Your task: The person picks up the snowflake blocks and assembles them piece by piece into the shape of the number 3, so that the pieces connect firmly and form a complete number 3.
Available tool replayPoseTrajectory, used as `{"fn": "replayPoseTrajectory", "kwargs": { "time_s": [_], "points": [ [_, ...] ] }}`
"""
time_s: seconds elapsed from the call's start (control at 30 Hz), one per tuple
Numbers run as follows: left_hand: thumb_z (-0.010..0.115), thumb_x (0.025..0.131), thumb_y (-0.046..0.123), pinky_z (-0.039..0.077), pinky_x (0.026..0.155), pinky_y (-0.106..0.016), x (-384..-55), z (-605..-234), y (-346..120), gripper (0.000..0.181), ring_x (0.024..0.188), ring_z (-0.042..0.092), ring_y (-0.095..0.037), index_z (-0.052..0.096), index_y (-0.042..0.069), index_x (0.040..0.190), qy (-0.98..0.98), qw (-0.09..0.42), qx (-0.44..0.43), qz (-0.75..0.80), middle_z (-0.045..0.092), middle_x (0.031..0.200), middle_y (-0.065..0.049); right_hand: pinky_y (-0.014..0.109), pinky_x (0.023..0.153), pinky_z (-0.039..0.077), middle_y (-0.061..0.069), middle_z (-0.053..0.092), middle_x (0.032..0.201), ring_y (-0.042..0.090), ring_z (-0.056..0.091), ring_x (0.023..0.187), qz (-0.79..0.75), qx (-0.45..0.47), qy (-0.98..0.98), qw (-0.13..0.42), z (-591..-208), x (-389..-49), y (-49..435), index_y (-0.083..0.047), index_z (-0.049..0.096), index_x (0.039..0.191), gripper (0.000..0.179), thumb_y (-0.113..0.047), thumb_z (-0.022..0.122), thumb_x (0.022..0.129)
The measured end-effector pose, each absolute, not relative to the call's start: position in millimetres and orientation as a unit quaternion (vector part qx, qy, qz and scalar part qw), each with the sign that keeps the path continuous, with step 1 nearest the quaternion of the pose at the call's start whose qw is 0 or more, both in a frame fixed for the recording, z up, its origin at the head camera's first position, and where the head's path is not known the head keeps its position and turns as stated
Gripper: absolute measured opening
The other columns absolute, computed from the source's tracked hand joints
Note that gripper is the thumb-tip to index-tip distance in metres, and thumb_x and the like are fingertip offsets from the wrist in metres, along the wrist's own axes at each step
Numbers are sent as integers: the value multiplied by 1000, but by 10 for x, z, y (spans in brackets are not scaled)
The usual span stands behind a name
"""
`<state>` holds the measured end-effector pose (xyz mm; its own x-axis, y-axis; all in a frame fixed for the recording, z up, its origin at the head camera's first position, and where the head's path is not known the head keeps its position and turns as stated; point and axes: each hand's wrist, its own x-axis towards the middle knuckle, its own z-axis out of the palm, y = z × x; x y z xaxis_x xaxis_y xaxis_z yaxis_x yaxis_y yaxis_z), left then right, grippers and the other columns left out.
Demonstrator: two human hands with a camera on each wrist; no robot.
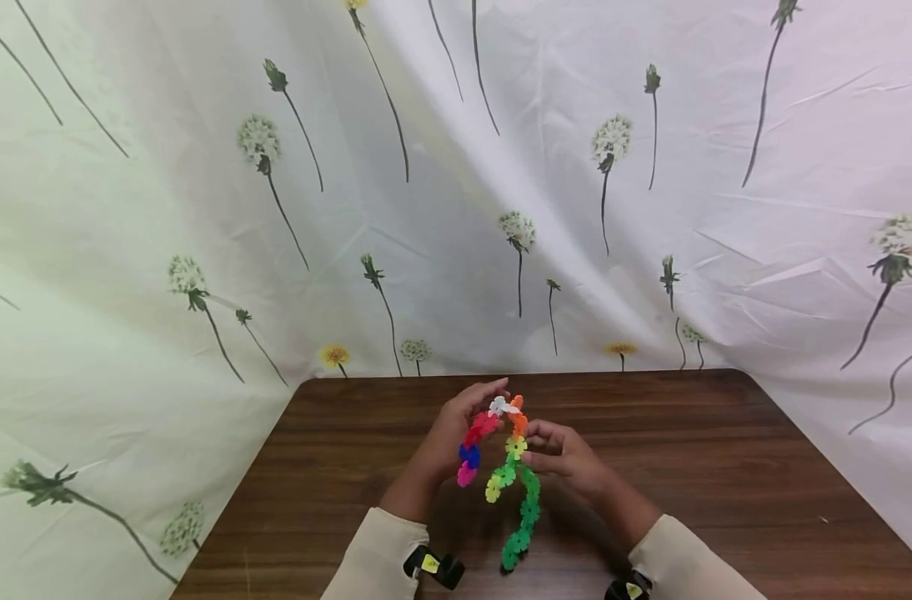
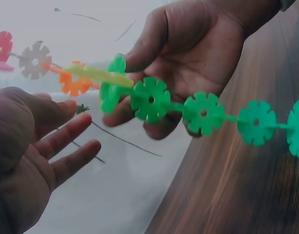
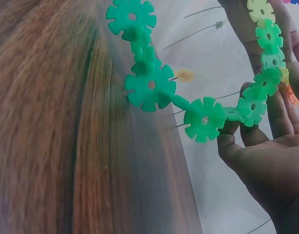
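A chain of interlocking plastic flower discs [image 1: 529,508] hangs between both hands above the table. My right hand [image 1: 568,462] pinches it by the green and yellow discs at the fork, thumb in front and fingers behind. From there a long green strand [image 2: 204,113] dangles, and a short branch ends in a yellow disc [image 1: 493,488]. Orange and white discs [image 1: 498,406] arch across the top to red, blue and pink discs [image 1: 467,475] on the left. Behind that red side is my left hand [image 1: 450,427], its fingers extended and spread in the left wrist view.
The dark brown wooden table [image 1: 336,467] lies under both hands. A pale cloth [image 1: 456,208] printed with dandelions hangs behind it and along both sides. Black camera straps [image 1: 433,567] sit at the wrists over light sleeves.
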<state>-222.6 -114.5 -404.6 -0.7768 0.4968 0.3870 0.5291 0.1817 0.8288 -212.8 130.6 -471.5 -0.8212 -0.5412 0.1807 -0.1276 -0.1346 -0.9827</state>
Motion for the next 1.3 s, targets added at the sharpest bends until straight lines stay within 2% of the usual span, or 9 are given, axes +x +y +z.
{"fn": "replayPoseTrajectory", "kwargs": {
  "time_s": [0.17, 0.4, 0.63, 0.77, 0.93, 1.0, 1.1, 1.2, 1.3],
  "points": [
    [78, 98, -1, 60, 108, -48, -2222, -4063, -1190, 67, 133, 68, -37, 55, 11, 159, -801, 56, -331, -497, 62, 151, -18, 25, 83, 61, -10, 76, 111, 6, 70, 95, -714, -248, 644, 116, -4705, -2099, 1357, -12, 61, 125, 21, -6, 68, 106],
    [71, 97, -13, 66, 96, -42, -2240, -4130, -1272, 63, 126, 70, -41, 56, 4, 156, -805, 75, -340, -481, 62, 146, -22, 28, 89, 64, -5, 78, 125, 7, 74, 106, -730, -247, 631, 90, -4710, -2064, 1435, 5, 55, 143, 38, -3, 66, 107],
    [60, 105, -11, 61, 104, -53, -2204, -4192, -1319, 54, 123, 72, -39, 55, 4, 156, -807, 94, -309, -494, 62, 146, -24, 26, 86, 63, -11, 79, 120, 5, 73, 103, -728, -216, 649, 46, -4700, -2035, 1486, 5, 58, 143, 39, -5, 68, 106],
    [49, 115, 3, 64, 97, -54, -2156, -4229, -1341, 45, 120, 72, -44, 48, 2, 160, -781, 49, -288, -552, 64, 140, -27, 26, 89, 62, -10, 79, 123, 7, 72, 107, -717, -183, 672, 12, -4650, -1992, 1478, 7, 52, 150, 50, -6, 71, 105],
    [29, 122, 19, 63, 93, -64, -2077, -4279, -1342, 49, 117, 70, -58, 33, 0, 166, -714, -31, -286, -638, 63, 130, -41, 26, 94, 61, 15, 73, 141, 6, 72, 111, -695, -142, 704, -8, -4579, -1907, 1448, 3, 45, 158, 62, -10, 73, 105],
    [32, 122, 21, 63, 93, -64, -2042, -4298, -1325, 50, 115, 72, -54, 30, 2, 168, -696, -43, -280, -659, 57, 135, -42, 26, 93, 61, 26, 67, 147, 5, 71, 110, -690, -129, 712, -12, -4562, -1879, 1435, 2, 43, 159, 63, -10, 73, 105],
    [48, 118, 18, 65, 91, -61, -1988, -4337, -1289, 56, 109, 76, -34, 29, 7, 170, -690, -46, -257, -675, 50, 144, -35, 26, 92, 62, 32, 63, 148, 5, 71, 108, -687, -116, 717, -21, -4552, -1853, 1421, 0, 44, 159, 62, -10, 73, 105],
    [63, 111, 13, 66, 91, -56, -1932, -4377, -1244, 67, 103, 76, -15, 30, 11, 169, -695, -45, -235, -678, 50, 149, -33, 25, 90, 62, 31, 66, 144, 6, 72, 105, -692, -113, 713, -26, -4551, -1845, 1412, 2, 44, 157, 61, -8, 73, 105],
    [71, 106, 8, 67, 89, -51, -1885, -4406, -1192, 75, 103, 77, -17, 30, 14, 169, -693, -35, -220, -686, 53, 149, -32, 25, 86, 62, 20, 74, 133, 7, 72, 101, -695, -107, 711, -31, -4549, -1840, 1405, 1, 44, 155, 60, -9, 74, 104]
  ]
}}
